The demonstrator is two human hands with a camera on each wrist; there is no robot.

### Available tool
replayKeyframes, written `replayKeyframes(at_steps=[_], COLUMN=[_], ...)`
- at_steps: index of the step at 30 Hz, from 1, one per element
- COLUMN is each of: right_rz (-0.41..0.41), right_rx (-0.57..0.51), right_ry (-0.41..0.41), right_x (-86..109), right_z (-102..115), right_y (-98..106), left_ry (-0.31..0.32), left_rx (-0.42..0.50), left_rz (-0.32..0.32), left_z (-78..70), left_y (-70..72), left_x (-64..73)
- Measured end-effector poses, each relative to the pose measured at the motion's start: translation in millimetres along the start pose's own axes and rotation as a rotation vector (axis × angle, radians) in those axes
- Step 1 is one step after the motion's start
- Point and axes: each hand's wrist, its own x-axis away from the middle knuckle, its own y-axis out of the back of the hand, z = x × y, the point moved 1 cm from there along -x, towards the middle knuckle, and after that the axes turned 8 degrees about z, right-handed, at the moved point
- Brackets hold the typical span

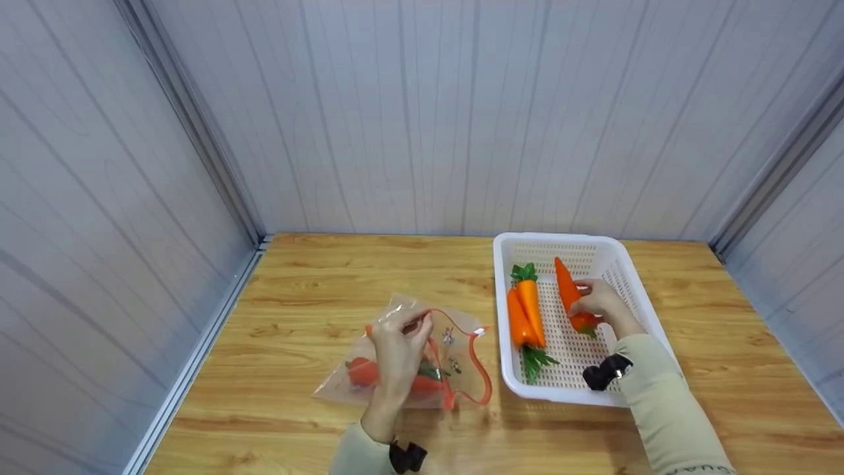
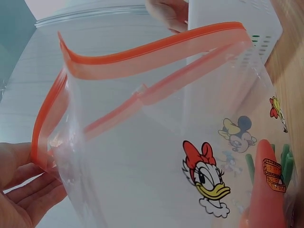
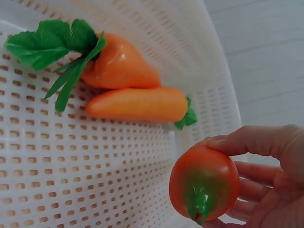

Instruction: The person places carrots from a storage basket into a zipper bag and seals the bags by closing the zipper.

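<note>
My left hand (image 1: 397,356) pinches the orange zip edge of a clear zip bag (image 2: 137,180) with cartoon prints, and the bag's mouth gapes toward the right. Inside the bag lies a reddish-orange carrot (image 1: 361,372) with green stems beside it, partly covered by my hand and wrist in the head view. Over in the white basket (image 1: 499,303), my right hand (image 1: 603,303) grips a red-orange carrot (image 3: 204,173) round its thick end, thumb on one side. Its green stub faces the right wrist camera, and its tip points toward the basket's far side.
Two leafy carrots, a darker one (image 1: 519,320) and a lighter one (image 1: 529,300), lie side by side along the basket's left wall. The basket stands right of the bag on the wooden table (image 1: 297,277). Pale panel walls (image 1: 435,132) enclose the back and sides.
</note>
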Motion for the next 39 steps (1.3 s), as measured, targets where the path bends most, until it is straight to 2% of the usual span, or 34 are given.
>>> replayKeyframes(at_steps=[7,16,23,33,39], right_rz=[0.033,0.056,0.082,0.143,0.211], right_rx=[0.034,0.126,0.204,0.248,0.229], right_ry=[0.102,0.325,0.407,0.561,0.608], right_x=[13.9,43.4,65.1,96.6,111.7], right_z=[16.9,29.8,35.0,37.7,37.9], right_y=[0.1,-9.6,-24.2,-44.5,-55.9], left_ry=[-0.029,-0.039,-0.015,-0.043,-0.082], left_rx=[-0.003,0.002,0.003,-0.025,-0.029], left_rz=[-0.015,-0.02,-0.007,-0.031,-0.049], left_z=[1.0,-0.6,-0.4,0.9,2.2], left_y=[-1.8,-1.9,-2.5,-1.5,-1.1], left_x=[-0.9,-2.4,-1.2,-2.5,-2.4])
